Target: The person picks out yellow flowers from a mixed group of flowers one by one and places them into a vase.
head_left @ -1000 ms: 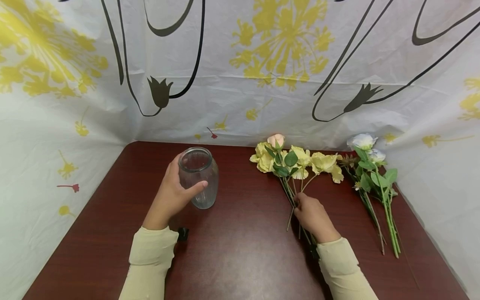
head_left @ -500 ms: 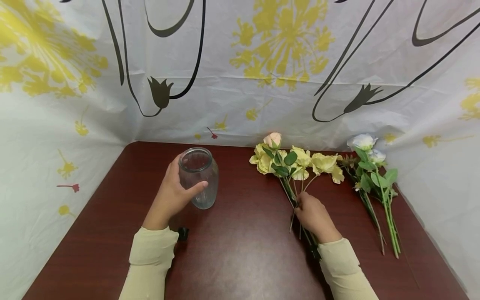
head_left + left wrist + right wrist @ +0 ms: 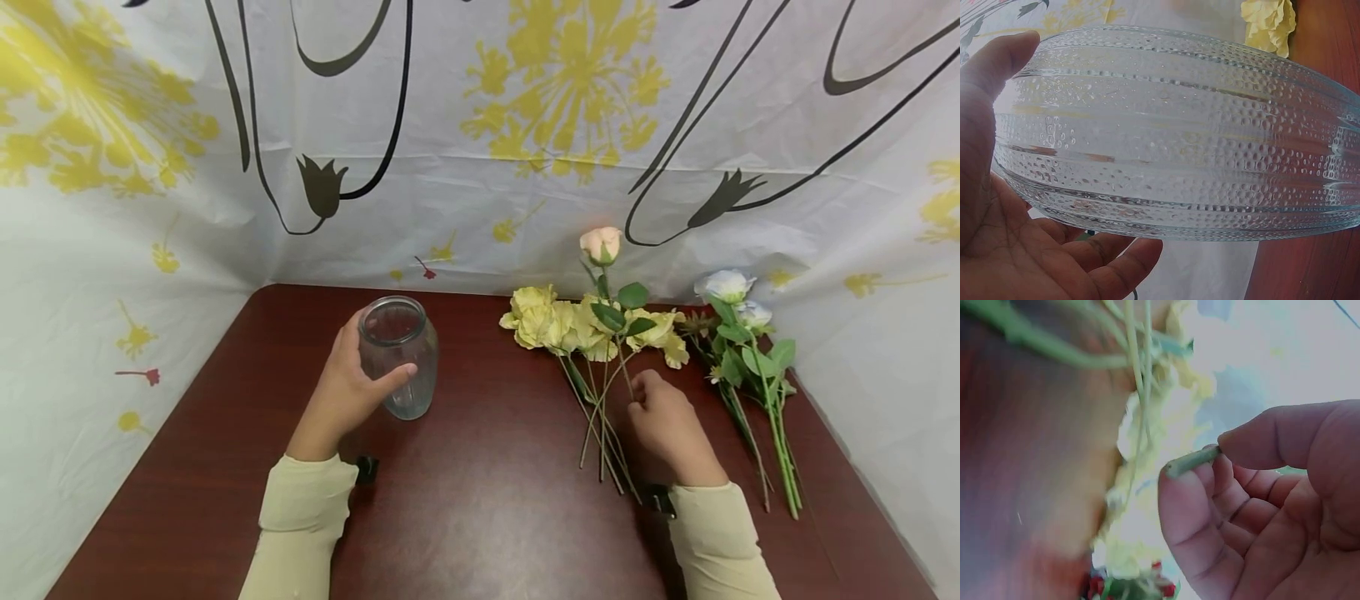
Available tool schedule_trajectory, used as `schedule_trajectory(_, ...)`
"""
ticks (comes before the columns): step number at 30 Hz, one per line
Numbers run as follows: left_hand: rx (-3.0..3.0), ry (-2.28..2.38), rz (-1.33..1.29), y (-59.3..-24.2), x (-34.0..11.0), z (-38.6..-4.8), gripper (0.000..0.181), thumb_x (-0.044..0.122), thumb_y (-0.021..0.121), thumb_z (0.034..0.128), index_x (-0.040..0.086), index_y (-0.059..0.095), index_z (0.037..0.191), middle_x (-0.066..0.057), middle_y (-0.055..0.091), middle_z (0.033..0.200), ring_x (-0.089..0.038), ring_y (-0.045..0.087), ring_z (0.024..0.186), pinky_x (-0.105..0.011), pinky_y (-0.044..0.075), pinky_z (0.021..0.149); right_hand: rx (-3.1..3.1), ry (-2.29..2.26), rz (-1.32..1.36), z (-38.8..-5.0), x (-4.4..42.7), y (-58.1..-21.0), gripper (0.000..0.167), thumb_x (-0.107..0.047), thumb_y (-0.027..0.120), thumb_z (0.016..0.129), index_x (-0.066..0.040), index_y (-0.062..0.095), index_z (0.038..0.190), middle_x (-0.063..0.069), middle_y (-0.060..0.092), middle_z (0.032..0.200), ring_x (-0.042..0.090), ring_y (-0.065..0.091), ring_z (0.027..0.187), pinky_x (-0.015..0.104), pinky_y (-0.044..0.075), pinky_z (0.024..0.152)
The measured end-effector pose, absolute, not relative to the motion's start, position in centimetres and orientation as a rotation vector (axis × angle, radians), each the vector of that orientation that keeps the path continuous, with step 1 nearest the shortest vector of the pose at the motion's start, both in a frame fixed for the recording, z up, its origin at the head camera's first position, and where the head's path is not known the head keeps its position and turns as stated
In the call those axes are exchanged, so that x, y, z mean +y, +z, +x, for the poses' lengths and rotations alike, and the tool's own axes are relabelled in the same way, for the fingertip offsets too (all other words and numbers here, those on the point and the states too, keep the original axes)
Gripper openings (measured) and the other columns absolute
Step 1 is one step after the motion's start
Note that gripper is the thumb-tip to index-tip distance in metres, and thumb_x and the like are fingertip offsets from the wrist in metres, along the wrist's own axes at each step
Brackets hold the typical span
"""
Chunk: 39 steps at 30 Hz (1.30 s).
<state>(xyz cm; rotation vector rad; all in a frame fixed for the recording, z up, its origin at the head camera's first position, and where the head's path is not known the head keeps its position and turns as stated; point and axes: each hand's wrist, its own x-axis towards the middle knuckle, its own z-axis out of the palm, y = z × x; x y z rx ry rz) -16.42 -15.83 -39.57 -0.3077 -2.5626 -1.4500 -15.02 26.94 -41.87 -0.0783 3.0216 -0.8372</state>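
Observation:
My left hand [image 3: 347,387] is wrapped around the clear glass vase [image 3: 408,379], thumb across the near side. The vase stands upright on the table; its dimpled, ribbed wall [image 3: 1166,137] fills the left wrist view. On the right, my right hand [image 3: 670,423] pinches the stem of a peach rose [image 3: 600,246], which stands raised above the yellow flowers [image 3: 532,317]. A short cut stem end [image 3: 1191,461] shows between thumb and fingers in the right wrist view. The yellow flowers lie at the back, stems crossing toward me.
White-blue flowers [image 3: 726,286] with green leaves and long stems lie at the right edge of the dark red table [image 3: 465,500]. A printed white cloth [image 3: 450,192] hangs close behind the table and along both sides.
My right hand has drawn the peach rose out of the yellow bunch, up and to the right. The left hand and vase have stayed in place.

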Motion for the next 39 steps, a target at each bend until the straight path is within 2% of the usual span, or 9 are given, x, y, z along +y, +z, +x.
schedule_trajectory(4, -2.567, -1.459, -0.304, -39.6, -15.9, -16.4, 0.098, 0.041, 0.082, 0.0797, 0.021, 0.022, 0.155, -0.011, 0.035, 0.147, -0.028, 0.038, 0.130, -0.061, 0.039, 0.099, 3.022, -0.844, -0.047, -14.7, 28.5, -41.3, 0.021, -0.003, 0.047, 0.095, 0.004, 0.050, 0.116, 0.022, 0.060, 0.104, 0.030, 0.055, 0.081, 0.043, 0.044, 0.066)
schedule_trajectory(12, -2.563, -1.463, -0.305, -39.7, -15.9, -16.4, 0.099, 0.040, 0.082, 0.0797, 0.021, 0.022, 0.156, -0.010, 0.035, 0.147, -0.028, 0.038, 0.130, -0.061, 0.040, 0.099, 3.134, -0.775, 0.026, -14.1, 32.8, -41.2, 0.024, -0.003, 0.045, 0.096, 0.007, 0.048, 0.118, 0.031, 0.058, 0.109, 0.044, 0.059, 0.091, 0.054, 0.046, 0.070)
schedule_trajectory(16, -2.563, -1.461, -0.301, -39.7, -15.9, -16.5, 0.098, 0.040, 0.082, 0.0796, 0.021, 0.023, 0.155, -0.010, 0.035, 0.146, -0.028, 0.038, 0.130, -0.061, 0.038, 0.100, 3.183, -0.751, 0.182, -13.5, 35.0, -41.3, 0.029, -0.003, 0.043, 0.093, 0.009, 0.048, 0.119, 0.033, 0.057, 0.109, 0.049, 0.057, 0.093, 0.059, 0.044, 0.071)
schedule_trajectory(26, -2.565, -1.452, -0.305, -39.8, -15.8, -16.6, 0.099, 0.041, 0.082, 0.0794, 0.022, 0.023, 0.155, -0.010, 0.035, 0.146, -0.027, 0.038, 0.131, -0.061, 0.038, 0.101, 3.216, -0.693, 0.538, -12.1, 39.7, -42.0, 0.033, -0.002, 0.042, 0.086, 0.011, 0.049, 0.116, 0.035, 0.056, 0.103, 0.056, 0.053, 0.092, 0.060, 0.041, 0.073)
schedule_trajectory(32, -2.571, -1.451, -0.300, -39.8, -15.9, -16.6, 0.099, 0.043, 0.082, 0.0795, 0.023, 0.022, 0.156, -0.010, 0.035, 0.146, -0.028, 0.038, 0.130, -0.061, 0.038, 0.100, 3.181, -0.717, 0.690, -11.7, 41.2, -42.6, 0.040, -0.001, 0.043, 0.082, 0.013, 0.049, 0.118, 0.039, 0.055, 0.107, 0.061, 0.050, 0.097, 0.062, 0.042, 0.074)
schedule_trajectory(39, -2.571, -1.446, -0.298, -39.7, -15.9, -16.6, 0.099, 0.042, 0.082, 0.0795, 0.022, 0.022, 0.156, -0.010, 0.035, 0.146, -0.028, 0.038, 0.130, -0.061, 0.038, 0.100, 3.119, -0.676, 0.752, -12.0, 41.3, -43.3, 0.045, -0.003, 0.047, 0.083, 0.015, 0.048, 0.124, 0.040, 0.052, 0.117, 0.061, 0.048, 0.102, 0.063, 0.040, 0.081)
